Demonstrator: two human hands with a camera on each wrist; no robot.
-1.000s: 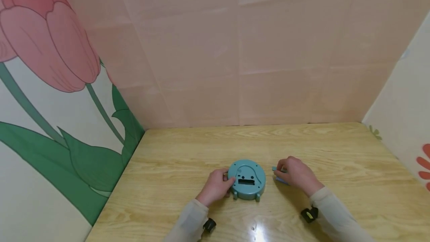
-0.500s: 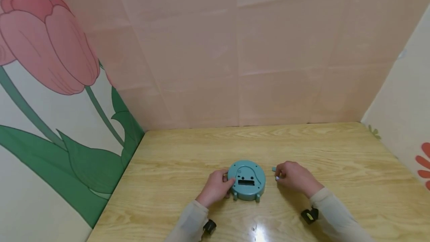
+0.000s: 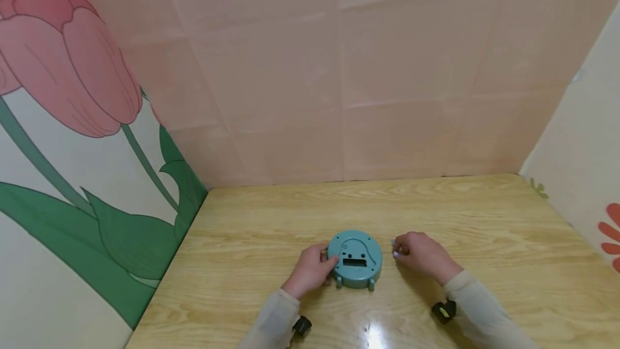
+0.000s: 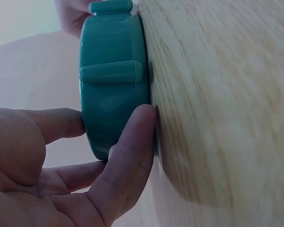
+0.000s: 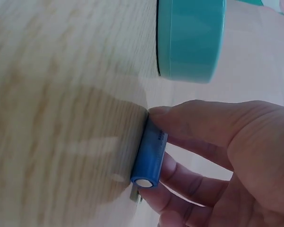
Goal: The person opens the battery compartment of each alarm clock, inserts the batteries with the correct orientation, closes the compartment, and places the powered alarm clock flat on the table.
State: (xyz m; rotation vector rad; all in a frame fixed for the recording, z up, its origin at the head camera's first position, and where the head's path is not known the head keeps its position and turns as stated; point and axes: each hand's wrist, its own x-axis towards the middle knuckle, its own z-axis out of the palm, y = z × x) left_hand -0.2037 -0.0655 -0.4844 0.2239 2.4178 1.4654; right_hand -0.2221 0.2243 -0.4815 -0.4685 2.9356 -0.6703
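A round teal clock (image 3: 356, 279) lies face down on the table, its back up and the dark battery slot (image 3: 354, 263) uncovered. My left hand (image 3: 311, 269) grips its left side, the thumb over the back's edge; in the left wrist view the fingers (image 4: 130, 156) curl round the rim. To the right of the clock, my right hand (image 3: 422, 252) pinches a blue battery (image 5: 150, 153) between thumb and fingers, low at the tabletop. The battery's pale end faces the right wrist camera. Just past the fingertips shows a small teal piece (image 3: 393, 242), partly hidden by the hand.
The wood-grain table (image 3: 261, 214) reaches back to a pink covered wall (image 3: 271, 96). A tulip-painted wall (image 3: 131, 241) borders it on the left and a pale wall (image 3: 581, 176) on the right. Two short feet (image 3: 371, 285) stick out from the clock's near side.
My right hand has closed round the blue battery, which lay visible under its fingers, and has shifted slightly left. The left hand and the clock have stayed in place.
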